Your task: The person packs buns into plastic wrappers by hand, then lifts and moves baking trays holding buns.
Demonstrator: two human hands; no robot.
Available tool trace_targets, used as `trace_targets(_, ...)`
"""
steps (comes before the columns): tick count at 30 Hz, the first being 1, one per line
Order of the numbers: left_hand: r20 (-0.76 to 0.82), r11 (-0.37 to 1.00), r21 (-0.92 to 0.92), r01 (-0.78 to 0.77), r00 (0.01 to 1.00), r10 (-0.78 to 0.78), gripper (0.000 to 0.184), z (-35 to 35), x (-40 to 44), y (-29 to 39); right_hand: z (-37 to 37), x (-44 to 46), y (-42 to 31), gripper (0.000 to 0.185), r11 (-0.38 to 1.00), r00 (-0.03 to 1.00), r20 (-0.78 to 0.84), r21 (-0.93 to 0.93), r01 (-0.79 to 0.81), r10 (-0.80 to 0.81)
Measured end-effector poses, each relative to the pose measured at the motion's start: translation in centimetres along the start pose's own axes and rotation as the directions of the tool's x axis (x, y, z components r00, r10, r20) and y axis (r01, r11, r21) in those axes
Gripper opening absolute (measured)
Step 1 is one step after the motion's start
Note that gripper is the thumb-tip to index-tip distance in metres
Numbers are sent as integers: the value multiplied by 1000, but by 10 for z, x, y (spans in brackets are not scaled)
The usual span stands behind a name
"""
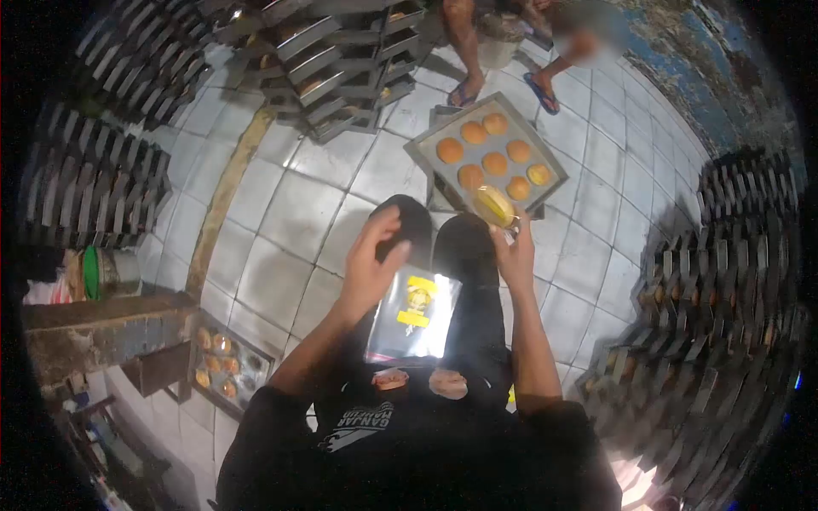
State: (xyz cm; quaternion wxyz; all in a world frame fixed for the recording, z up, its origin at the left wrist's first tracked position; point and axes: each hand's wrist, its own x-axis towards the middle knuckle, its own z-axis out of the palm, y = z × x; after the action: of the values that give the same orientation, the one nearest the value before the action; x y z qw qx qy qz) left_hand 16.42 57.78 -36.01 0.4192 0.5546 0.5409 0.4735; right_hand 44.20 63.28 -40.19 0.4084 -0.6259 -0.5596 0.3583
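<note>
My right hand pinches a bun in a clear plastic bag with yellow-green print, just over the near corner of a metal baking tray. Several round golden-brown buns lie spaced out on that tray. On my lap rests a shiny pile of clear plastic bags with a yellow printed label. My left hand hovers at the upper left of the pile, fingers apart, holding nothing.
Tall stacks of dark trays stand at the back, on the left and on the right. A second tray with wrapped buns sits at lower left. Beyond the bun tray are another person's sandalled feet and a bucket.
</note>
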Motion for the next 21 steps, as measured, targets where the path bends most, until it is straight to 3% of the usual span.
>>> trace_targets(1, -1, 1000, -4, -13, 1000, 13, 52, -4, -10, 1, -6, 8, 47, 53, 971, 987, -89, -213, 112, -133)
trace_targets(2, 84, 974, 197, -114, 992, 99, 53, -7, -22, 2, -9, 12, 70, 53, 885, 951, -134, -419, 201, -280)
trace_targets(3, 174, 896, 390, -214, 972, 156, 54, -9, -34, 4, -14, 6, 63, 53, 884, 948, -118, -411, 223, -295)
trace_targets(4, 190, 862, 437, -257, 963, 190, 45, -11, -44, 6, -21, -6, 49, 51, 978, 994, -97, -206, 34, -55)
trace_targets(5, 180, 857, 453, -247, 967, 183, 45, -14, -52, 3, -27, -20, 32, 49, 981, 981, -24, -5, -193, 193)
trace_targets(7, 302, 645, 644, -412, 911, 281, 32, -19, -63, -6, -26, -52, -10, 44, 991, 985, 137, -94, -93, 105)
trace_targets(8, 327, 632, 622, -462, 887, 327, 25, -17, -63, 1, -23, -64, -34, 42, 973, 965, 207, -137, 188, -158)
trace_targets(9, 353, 628, 610, -483, 875, 331, 25, -15, -63, 1, -23, -76, -56, 41, 874, 872, 284, -168, 455, -399)
trace_targets(10, 412, 589, 582, -560, 828, 381, 26, -15, -65, -2, -25, -84, -75, 41, 881, 884, 261, -177, 438, -387)
trace_targets(11, 468, 546, 548, -634, 773, 427, 27, -14, -66, -5, -26, -89, -91, 37, 798, 818, 350, -247, 550, -456)
trace_targets(12, 425, 504, 533, -680, 730, 535, 26, -9, -67, -6, -29, -91, -103, 33, 698, 743, 444, -300, 651, -502)
trace_targets(13, 449, 505, 518, -690, 722, 526, 26, -3, -65, 9, -35, -90, -110, 33, 714, 761, 428, -306, 630, -488)
trace_targets(14, 344, 878, 301, -372, 901, 264, 22, 0, -68, 26, -40, -88, -114, 27, 727, 732, 461, -235, 646, -501)
trace_targets(16, 525, 991, 44, -126, 847, 84, 13, -7, -51, 40, -57, -76, -115, 15, 794, 696, 542, -83, 602, -471)
trace_targets(17, 526, 995, 45, -88, 849, 51, 13, -15, -43, 37, -67, -62, -107, 10, 834, 704, 543, -10, 551, -459)
trace_targets(18, 600, 991, 96, 98, 788, -136, 14, -22, -39, 33, -75, -42, -75, 15, 947, 749, 580, 205, 248, -321)
trace_targets(19, 665, 952, 154, 266, 685, -299, 18, -26, -34, 30, -86, -22, -28, 24, 869, 792, 611, 395, -296, -8)
trace_targets(20, 576, 880, -112, 461, 752, -320, 12, -25, -27, 29, -81, -9, 44, 32, 873, 852, 510, 357, -333, 117)
trace_targets(21, 420, 868, -254, 428, 857, -300, 15, -27, -19, 14, -76, 4, 114, 41, 865, 888, 390, 329, -380, 242)
